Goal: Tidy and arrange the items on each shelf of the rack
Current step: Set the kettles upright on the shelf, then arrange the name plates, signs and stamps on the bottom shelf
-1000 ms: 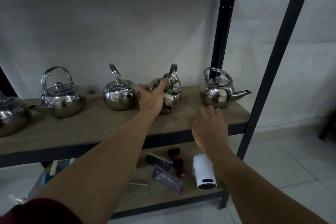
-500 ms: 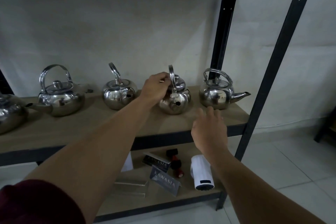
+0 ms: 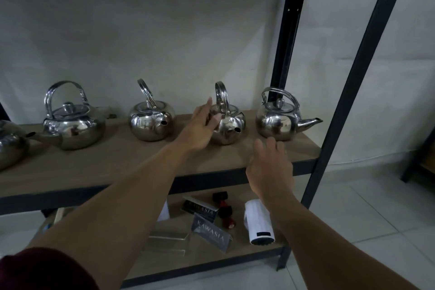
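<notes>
On the rack's middle shelf [image 3: 117, 167] our steel kettles [image 3: 150, 120] stand in a row along the back edge, spouts not yet matching. Our left hand [image 3: 200, 127], fingers straight, touches the third kettle [image 3: 227, 127]; our right hand [image 3: 270, 167] hovers relaxed at the front edge. The lower-shelf clutter remains.

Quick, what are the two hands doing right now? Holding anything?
Left hand: open, fingers straight, beside the third kettle, holding nothing.
Right hand: open, fingers relaxed, over the front edge of the shelf, holding nothing.
</notes>
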